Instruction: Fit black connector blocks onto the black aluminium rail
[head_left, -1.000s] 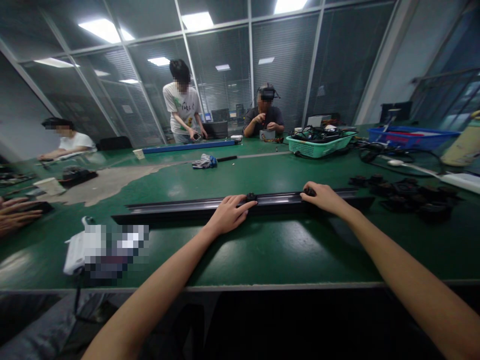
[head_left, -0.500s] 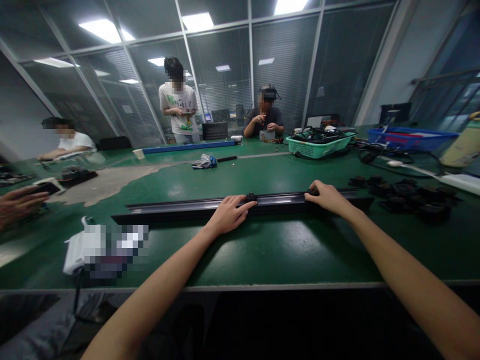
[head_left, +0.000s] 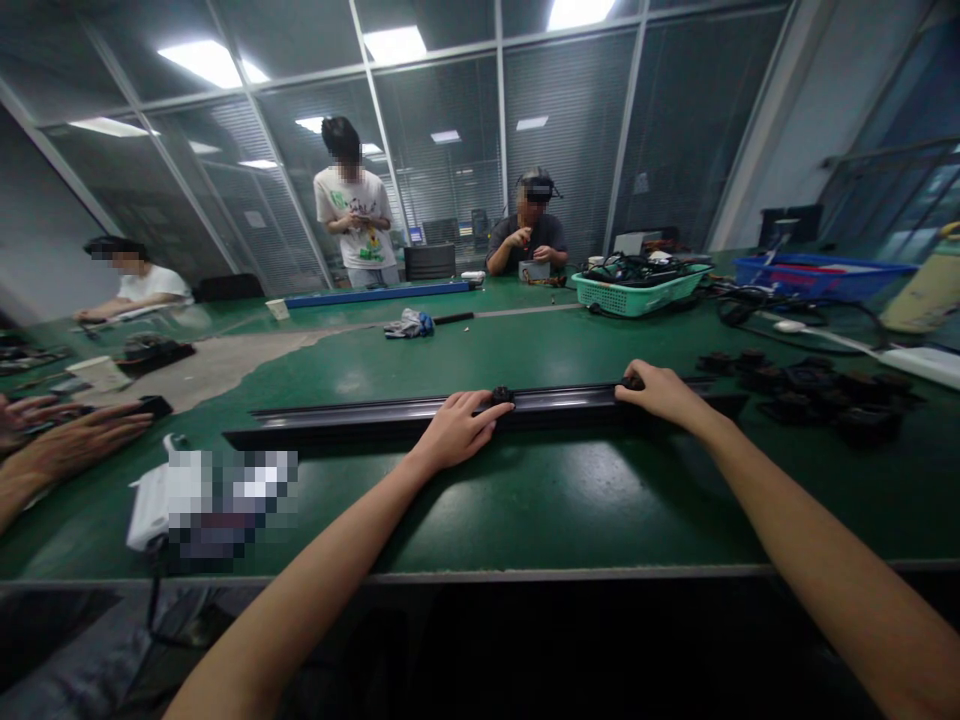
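A long black rail (head_left: 352, 419) with a shiny channel along its top lies across the green table in front of me. My left hand (head_left: 457, 428) grips it near the middle, fingers over the top and thumb stretched to the right. Just beyond that thumb and index finger, a small black block (head_left: 501, 395) sits on the rail. Toward the right end, my right hand (head_left: 658, 392) pinches another small black block (head_left: 634, 382) at the channel; my fingers partly cover it. To the right lies a pile of similar-looking black parts (head_left: 817, 385).
At left are a co-worker's hands (head_left: 82, 440), a paper cup (head_left: 99, 373) and a white device (head_left: 154, 505) with a cable. Farther back are a crumpled glove (head_left: 409, 323), a green basket (head_left: 637, 295) of cables and a blue tray (head_left: 832, 280). Several people are around the table.
My right hand has slid slightly right along the rail with its block. My left hand stays in place. At left, the co-worker's hands have moved further into view and lower.
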